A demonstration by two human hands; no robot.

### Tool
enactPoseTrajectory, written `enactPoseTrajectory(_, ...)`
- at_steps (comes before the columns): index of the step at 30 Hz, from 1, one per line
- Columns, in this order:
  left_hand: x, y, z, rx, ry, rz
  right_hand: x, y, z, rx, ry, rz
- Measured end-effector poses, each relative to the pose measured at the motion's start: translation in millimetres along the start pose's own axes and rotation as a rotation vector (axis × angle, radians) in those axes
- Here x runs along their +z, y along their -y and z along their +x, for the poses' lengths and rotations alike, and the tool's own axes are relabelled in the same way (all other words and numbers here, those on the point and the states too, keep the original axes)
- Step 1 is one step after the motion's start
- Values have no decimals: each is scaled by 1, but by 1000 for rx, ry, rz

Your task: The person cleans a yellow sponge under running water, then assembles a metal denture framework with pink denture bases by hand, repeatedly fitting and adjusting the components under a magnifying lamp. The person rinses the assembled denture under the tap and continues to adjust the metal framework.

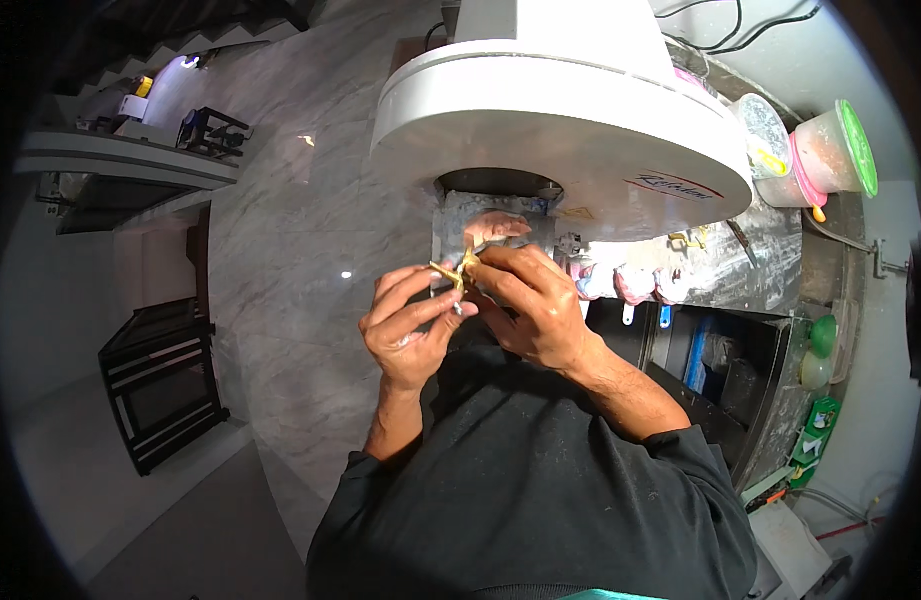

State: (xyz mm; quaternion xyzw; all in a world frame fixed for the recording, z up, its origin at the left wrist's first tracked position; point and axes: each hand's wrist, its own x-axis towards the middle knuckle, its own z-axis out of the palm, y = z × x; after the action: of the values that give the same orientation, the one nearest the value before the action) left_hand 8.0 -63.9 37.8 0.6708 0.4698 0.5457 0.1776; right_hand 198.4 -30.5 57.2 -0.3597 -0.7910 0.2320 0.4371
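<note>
Both my hands are raised in front of my chest, closed around a small brass-coloured metal frame [468, 262] with thin arms, which looks like a dental articulator. My left hand [406, 325] pinches its left side between thumb and fingers, and a small pale tip shows by the thumb. On the other side my right hand [536, 300] grips it, its fingers hiding much of the metal. Just beyond the hands lies a pinkish, plaster-like lump [499, 226], under the opening of a large white machine housing [561, 130].
Right of my hands, dental impressions [635, 286] in handled trays sit along the bench [751, 280]. Another brass-coloured piece [690, 239] lies behind them. Plastic tubs [831, 150] stand at the far right. Below the bench is an open dark compartment [726, 360].
</note>
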Motion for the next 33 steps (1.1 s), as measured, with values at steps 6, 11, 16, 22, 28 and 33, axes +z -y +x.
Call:
enactPoseTrajectory(6,11,10,9,-212,-74,-13,11,1,9,161,-44,-110)
enactPoseTrajectory(11,22,12,20,-209,-139,-6,11,2,20,215,-62,-135)
enactPoseTrajectory(16,28,18,21,-209,-205,-43,14,3,23,248,-94,-181)
enactPoseTrajectory(22,30,26,20,-199,-262,-7,21,3,24,244,-110,-247)
enactPoseTrajectory(28,30,28,22,-206,-273,8,18,10,23,265,-55,-221)
enactPoseTrajectory(33,30,30,23,-234,-280,27,23,8,20,274,-38,-232)
